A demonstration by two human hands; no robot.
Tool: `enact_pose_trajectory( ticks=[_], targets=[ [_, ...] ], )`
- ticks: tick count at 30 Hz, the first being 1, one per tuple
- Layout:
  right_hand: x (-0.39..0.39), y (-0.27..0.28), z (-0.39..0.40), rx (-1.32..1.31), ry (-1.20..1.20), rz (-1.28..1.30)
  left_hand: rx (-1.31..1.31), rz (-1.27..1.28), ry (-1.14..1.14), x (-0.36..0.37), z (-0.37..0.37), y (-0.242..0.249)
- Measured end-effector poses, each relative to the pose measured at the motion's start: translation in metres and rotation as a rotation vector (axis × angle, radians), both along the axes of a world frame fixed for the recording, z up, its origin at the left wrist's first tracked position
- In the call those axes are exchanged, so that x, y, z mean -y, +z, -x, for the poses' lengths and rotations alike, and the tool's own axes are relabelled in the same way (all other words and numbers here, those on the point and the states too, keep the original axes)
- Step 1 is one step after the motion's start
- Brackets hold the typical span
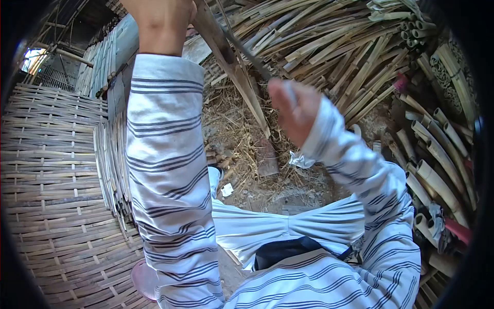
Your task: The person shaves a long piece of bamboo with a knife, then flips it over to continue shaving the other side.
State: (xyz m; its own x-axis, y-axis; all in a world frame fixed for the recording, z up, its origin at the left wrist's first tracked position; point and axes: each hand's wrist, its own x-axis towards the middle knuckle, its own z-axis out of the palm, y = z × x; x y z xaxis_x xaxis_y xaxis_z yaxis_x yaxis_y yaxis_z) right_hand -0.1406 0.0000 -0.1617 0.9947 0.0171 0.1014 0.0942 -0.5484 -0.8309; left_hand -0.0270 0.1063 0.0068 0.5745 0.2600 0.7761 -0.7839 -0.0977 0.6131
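My left hand (160, 18) reaches to the top edge of the view, where its fingers are cut off. Right beside it a split bamboo piece (226, 56) slants down, its lower end close to the straw-littered ground; whether the left hand grips it is out of sight. My right hand (296, 110) is closed, slightly blurred, around the end of a knife (252, 55). The dark narrow blade points up and left, near the bamboo piece; contact between them cannot be made out.
Split bamboo strips (329, 51) are heaped at the back right. Cut bamboo tubes (437, 149) lie at the right. A woven bamboo mat (56, 190) covers the left side, with thin strips (110, 165) along its edge. A pink round object (144, 278) sits at lower left.
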Motion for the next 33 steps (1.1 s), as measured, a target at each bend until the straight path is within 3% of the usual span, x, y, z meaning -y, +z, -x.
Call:
enact_pose_trajectory(
  ticks=[1,3,8,11,13,16,20,25,27,29,33],
  targets=[
    [-0.005,-0.023,-0.002,0.060,-0.031,0.093,-0.015,0.005,-0.024,-0.002,-0.004,0.002],
    [-0.004,-0.092,-0.015,-0.429,0.010,0.149,-0.057,0.011,-0.072,-0.008,-0.012,0.003],
    [-0.012,-0.088,-0.006,-0.295,-0.004,0.050,-0.040,0.025,0.099,0.001,0.017,-0.001],
    [-0.014,-0.069,-0.011,-0.687,-0.039,-0.425,-0.024,-0.045,-0.082,-0.004,0.026,-0.011],
    [-0.004,-0.057,-0.020,-0.870,0.000,-0.819,0.003,-0.075,-0.091,-0.001,0.019,-0.011],
    [0.023,-0.059,-0.036,-1.037,0.150,-1.061,0.026,-0.109,0.037,0.005,0.001,-0.011],
    [0.051,-0.085,-0.042,-0.878,0.294,-0.558,-0.004,-0.129,-0.022,0.002,0.001,-0.008],
    [0.037,-0.097,-0.042,-1.019,0.380,-0.514,-0.062,-0.008,-0.126,0.007,0.016,-0.002],
    [0.018,-0.095,-0.045,-0.925,0.119,-0.199,-0.011,-0.027,-0.001,0.008,0.014,-0.006],
    [0.003,-0.074,-0.042,-0.632,-0.057,0.433,0.014,-0.077,0.141,0.008,0.012,-0.008],
    [0.020,-0.077,-0.043,-0.496,0.122,0.707,0.022,-0.083,0.090,0.012,0.017,-0.007]
  ],
)
